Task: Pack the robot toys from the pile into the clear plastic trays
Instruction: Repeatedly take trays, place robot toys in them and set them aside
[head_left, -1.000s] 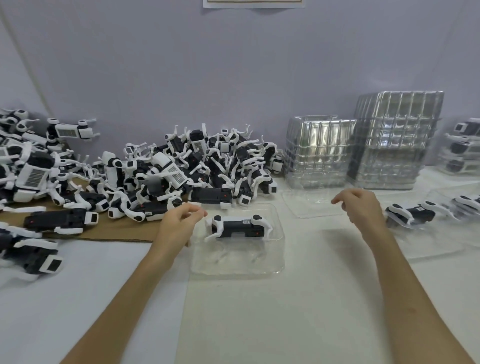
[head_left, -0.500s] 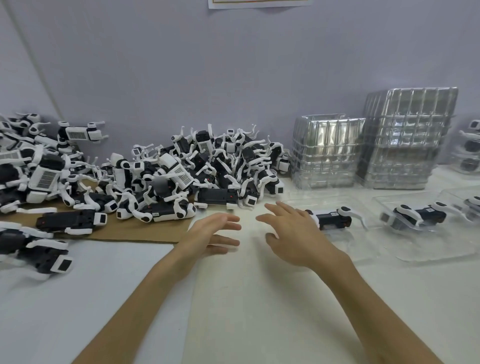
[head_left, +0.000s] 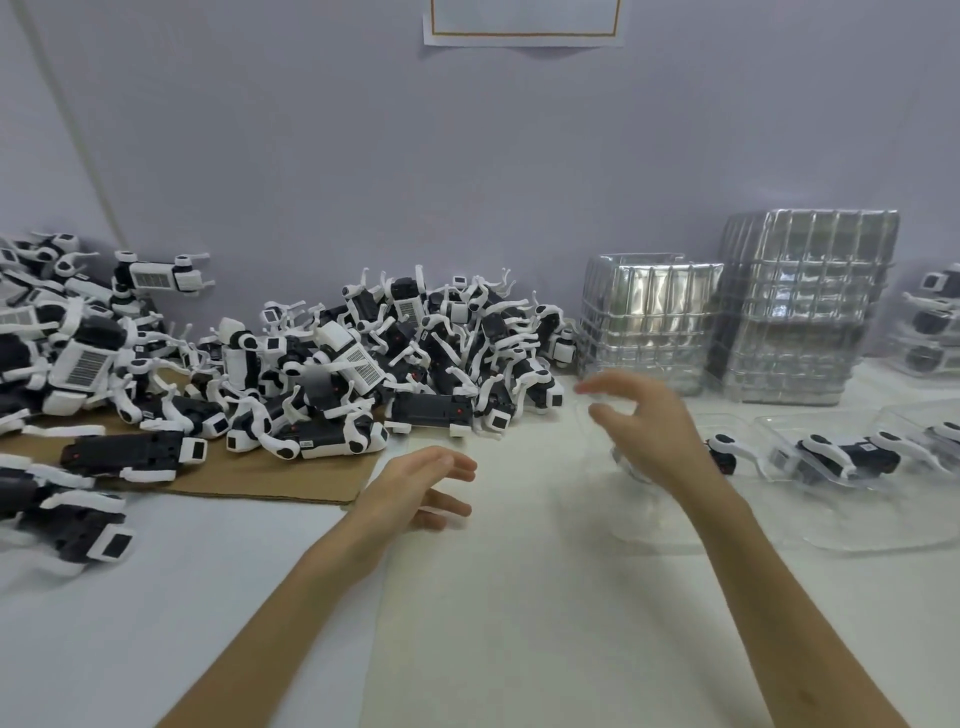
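A big pile of black-and-white robot toys lies at the back left, partly on a sheet of cardboard. My left hand hovers open and empty just in front of the pile. My right hand is curled on the edge of an empty clear tray, which looks blurred. Behind that wrist a packed toy shows only partly. Further right, another toy lies in its clear tray.
Two stacks of empty clear trays stand against the wall at the back right. Filled trays are stacked at the far right edge. More toys are heaped at the far left.
The tray with a toy has been slid from the centre to the right. My right hand then came back toward the stacks and took an empty tray. My left hand has stayed near the pile.
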